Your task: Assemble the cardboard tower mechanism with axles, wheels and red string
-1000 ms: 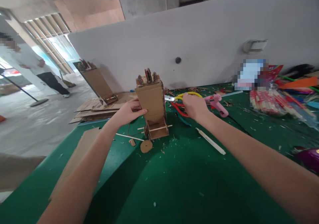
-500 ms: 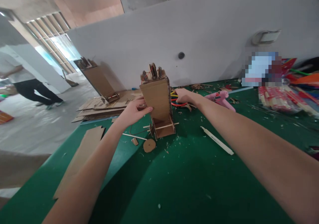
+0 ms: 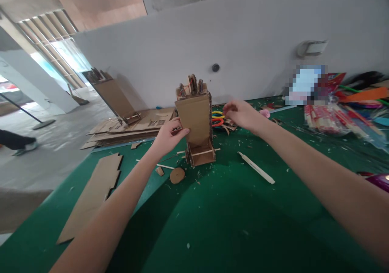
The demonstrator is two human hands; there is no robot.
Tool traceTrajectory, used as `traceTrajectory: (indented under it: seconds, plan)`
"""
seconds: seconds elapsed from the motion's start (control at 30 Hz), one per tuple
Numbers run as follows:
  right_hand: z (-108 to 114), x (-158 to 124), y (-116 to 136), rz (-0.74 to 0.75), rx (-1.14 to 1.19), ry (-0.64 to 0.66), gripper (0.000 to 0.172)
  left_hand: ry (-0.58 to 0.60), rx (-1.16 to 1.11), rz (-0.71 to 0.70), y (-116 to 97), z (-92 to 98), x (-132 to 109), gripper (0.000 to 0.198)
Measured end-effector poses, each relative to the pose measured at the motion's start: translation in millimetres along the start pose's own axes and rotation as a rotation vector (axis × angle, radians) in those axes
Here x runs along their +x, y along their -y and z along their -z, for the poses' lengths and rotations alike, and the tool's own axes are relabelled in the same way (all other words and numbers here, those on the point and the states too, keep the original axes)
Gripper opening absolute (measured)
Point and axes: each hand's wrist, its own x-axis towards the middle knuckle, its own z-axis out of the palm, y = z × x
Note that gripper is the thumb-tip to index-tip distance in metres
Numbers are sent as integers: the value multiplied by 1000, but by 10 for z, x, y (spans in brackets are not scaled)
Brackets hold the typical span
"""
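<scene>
Two bare forearms reach across a green table strewn with small pale scraps. Nearest, at the left, lies a flat cardboard piece with a notched edge; a cardboard disc lies near the middle, and a pale pen-like stick rests at an angle to its right. Just beyond the disc, near the table's middle, an upright cardboard model stands, with a thin rod across its open base and round cardboard parts along its top. The left hand grasps its left edge, thumb on the front face, fingers mostly hidden behind. To the model's right, the right hand hovers with loosely curled fingers and nothing visible in its grasp. A second ago it held the yellow-handled tool; now the yellow handle and a red one lie on the table between model and hand, apart from the fingers. That suggests the tool has been put down, leaving the right hand free while the left steadies the model. Past the right wrist, a bit of pink glue gun shows. Farther back, a second cardboard model stands on stacked cardboard sheets before a grey wall.
</scene>
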Motion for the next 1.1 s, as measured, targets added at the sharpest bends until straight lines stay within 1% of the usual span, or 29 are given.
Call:
traceTrajectory:
  seconds: [0.03, 0.1, 0.17, 0.2, 0.23, 0.3, 0.37, 0.43, 0.53, 0.6, 0.8, 0.93, 1.1]
  plan:
    - [14, -129, 32, 22, -37, 70, 26, -7, 2, 3, -18, -18, -3, 23]
    - [10, -370, 85, 71, -108, 253, 29, -20, 7, -2, -53, -53, -10, 21]
    - [-39, -563, 105, 123, -140, 426, 26, -33, 17, -20, -75, -83, -14, 19]
    - [-77, -636, 100, 150, -143, 471, 25, -36, 22, -31, -78, -94, -14, 18]
    - [-120, -692, 86, 170, -142, 470, 23, -38, 23, -42, -75, -102, -14, 18]
    - [-210, -759, 38, 190, -113, 385, 20, -41, 20, -58, -58, -108, -12, 17]
    - [-283, -781, -22, 190, -69, 303, 20, -29, 7, -55, -35, -103, -10, 18]
    - [-325, -780, -75, 200, -42, 271, 19, -1, -11, -37, -19, -89, -9, 20]
    - [-338, -772, -120, 229, -43, 260, 21, 48, -25, -7, -17, -63, -9, 22]
    - [-332, -773, -126, 229, -57, 257, 22, 56, -11, -5, -27, -51, -9, 23]
    - [-329, -791, -104, 183, -75, 254, 22, 52, 2, -9, -55, -67, -11, 24]
    - [-348, -800, -109, 166, -81, 255, 22, 18, -1, 3, -66, -109, -19, 25]
    - [-337, -823, -86, 154, -98, 257, 24, 8, -57, 30, -77, -156, -34, 31]
